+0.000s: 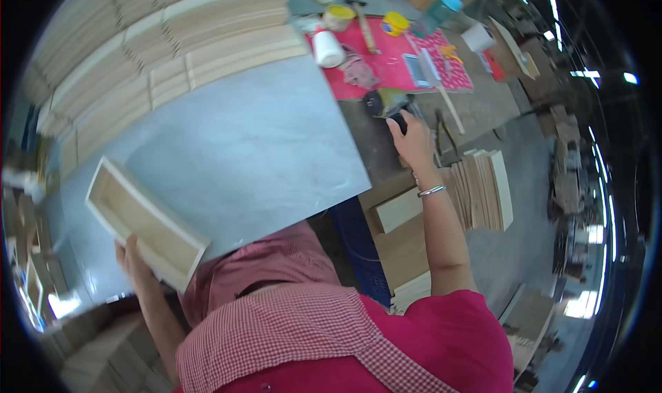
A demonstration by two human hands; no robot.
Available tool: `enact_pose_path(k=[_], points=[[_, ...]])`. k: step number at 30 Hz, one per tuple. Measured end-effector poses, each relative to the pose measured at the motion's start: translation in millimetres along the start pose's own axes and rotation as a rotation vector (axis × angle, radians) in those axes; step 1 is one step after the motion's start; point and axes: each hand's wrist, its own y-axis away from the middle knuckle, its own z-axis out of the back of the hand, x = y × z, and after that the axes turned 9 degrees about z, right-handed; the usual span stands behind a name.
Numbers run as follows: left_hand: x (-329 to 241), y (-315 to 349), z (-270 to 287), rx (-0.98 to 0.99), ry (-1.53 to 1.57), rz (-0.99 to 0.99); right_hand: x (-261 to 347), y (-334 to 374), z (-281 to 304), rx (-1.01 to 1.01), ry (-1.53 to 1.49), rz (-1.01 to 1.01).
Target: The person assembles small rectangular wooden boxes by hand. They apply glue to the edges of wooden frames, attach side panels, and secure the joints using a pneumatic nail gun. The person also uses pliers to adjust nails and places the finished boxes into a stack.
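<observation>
My left hand (134, 260) grips the long side of a shallow wooden box (141, 217), shaped like a small drawer with pale rims, its hollow facing up. The box is tilted above the near left part of a grey-blue tabletop (255, 138). Out to the right, my right hand (412, 138) is closed round the black handle of a tool (398, 121). That tool has a black round part and a yellowish part; its exact kind is too blurred to tell. Pliers (445, 132) lie just right of this hand.
Stacked wooden boards (186, 41) line the tabletop's far left. A pink cloth (386, 62) carries a hammer (364, 27), a white bottle (327, 48) and a yellow tub (394, 23). Thin wooden pieces (483, 189) stand near my right forearm, beside a cardboard box (407, 255).
</observation>
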Motion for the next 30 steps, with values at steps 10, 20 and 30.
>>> enact_pose_path(k=[10,20,30], points=[[-32,-13,30,0.052,0.367,0.056,-157,-15,-10,0.248,0.253,-0.513],[-82,27,-50,0.061,0.52,-0.325,-275,56,-61,0.268,0.279,-0.247],[-69,20,-60,0.076,0.442,-0.544,-218,47,-4,-0.138,-0.043,-0.38]])
